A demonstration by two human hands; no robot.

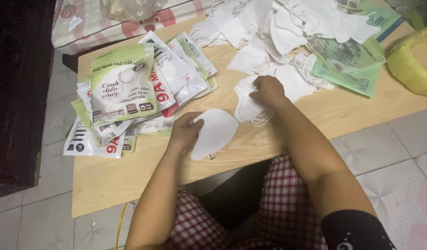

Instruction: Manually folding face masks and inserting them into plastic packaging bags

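The left hand [185,131] holds a single white face mask [215,133] at the near edge of the wooden worktop [107,178], its fingers closed over the mask's left rim while the rest of the mask lies flat on the wood. Just at two o'clock from it, the right hand [268,89] rests with fingers curled down on a small stack of white masks [249,107], whose ear loops spill out at the stack's near side. At twelve o'clock from the hands, a loose heap of white masks [273,28] spreads across the far part of the worktop. At nine o'clock lies a fanned pile of white-and-green printed packets [125,92], and at two o'clock a few green packets [350,65]. A yellow bag [410,60] sits at the far right edge. Red-checked trousers [287,194] show below, over a tiled floor [403,157].
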